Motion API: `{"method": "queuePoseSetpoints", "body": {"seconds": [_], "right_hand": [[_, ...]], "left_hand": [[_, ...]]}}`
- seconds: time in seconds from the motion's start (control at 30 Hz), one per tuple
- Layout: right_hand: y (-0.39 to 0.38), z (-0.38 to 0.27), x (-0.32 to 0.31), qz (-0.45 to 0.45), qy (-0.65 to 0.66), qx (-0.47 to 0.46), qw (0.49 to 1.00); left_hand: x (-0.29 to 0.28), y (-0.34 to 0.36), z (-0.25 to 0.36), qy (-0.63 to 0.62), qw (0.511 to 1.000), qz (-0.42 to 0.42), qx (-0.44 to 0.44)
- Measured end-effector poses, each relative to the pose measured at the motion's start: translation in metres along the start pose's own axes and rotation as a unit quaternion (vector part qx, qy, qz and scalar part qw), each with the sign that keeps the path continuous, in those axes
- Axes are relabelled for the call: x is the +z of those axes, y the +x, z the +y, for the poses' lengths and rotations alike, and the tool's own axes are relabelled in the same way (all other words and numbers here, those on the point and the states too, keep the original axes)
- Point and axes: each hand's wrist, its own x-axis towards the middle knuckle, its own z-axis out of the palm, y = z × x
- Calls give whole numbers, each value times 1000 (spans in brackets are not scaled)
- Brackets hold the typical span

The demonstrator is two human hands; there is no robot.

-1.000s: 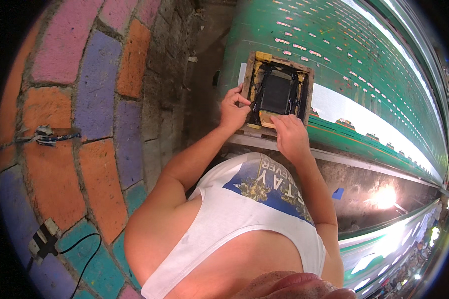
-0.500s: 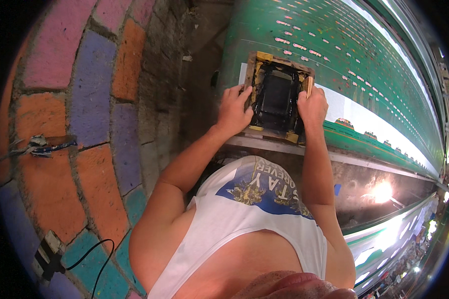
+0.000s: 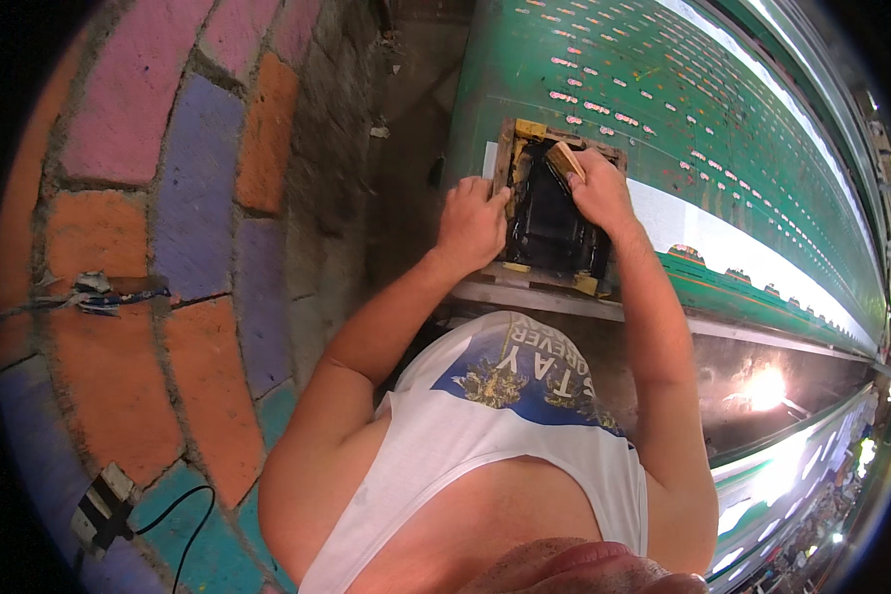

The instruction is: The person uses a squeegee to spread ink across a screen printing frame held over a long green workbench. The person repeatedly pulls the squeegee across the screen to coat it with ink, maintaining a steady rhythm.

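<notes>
A small wooden screen-printing frame (image 3: 503,160) lies on a long green printing table (image 3: 510,84). Yellow tape lines its corners, and black ink coats the mesh inside (image 3: 549,213). My left hand (image 3: 473,226) is closed on the frame's left side, the thumb lying along the wood. In my right hand (image 3: 604,195) is a squeegee with a wooden handle (image 3: 563,159), tilted over the far part of the inked mesh. The squeegee's lower edge is hidden against the black ink.
Rows of small printed marks (image 3: 604,109) and a white strip (image 3: 653,208) with dark printed shapes run along the table. To the left stands a wall of painted blocks (image 3: 203,183). A black cable (image 3: 208,515) hangs at lower left. A bright light (image 3: 765,388) glares at right.
My right hand has moved from the frame's right side inward and to the far part of the mesh, turning the squeegee aslant. My left hand keeps its hold on the frame.
</notes>
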Motion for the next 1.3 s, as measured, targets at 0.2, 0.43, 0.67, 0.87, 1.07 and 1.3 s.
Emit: {"method": "queuePoseSetpoints", "body": {"seconds": [0.2,0.43,0.67,0.87,1.07,1.3], "right_hand": [[22,11,-20,-56,-56,-89,993],[-19,8,-11,-8,-57,-173,983],[-98,-19,1,-14,-52,-175,983],[-146,-35,13,3,-33,-165,986],[-165,-35,7,-35,9,-135,990],[-195,28,15,174,139,70,972]], "left_hand": [[-3,3,0,7,1000,0,16],[3,0,1,-8,1000,13,2],[43,-20,-12,-223,966,77,-108],[40,-20,7,-261,944,75,-185],[51,-25,2,-256,945,94,-180],[51,-20,13,-255,944,127,-165]]}}
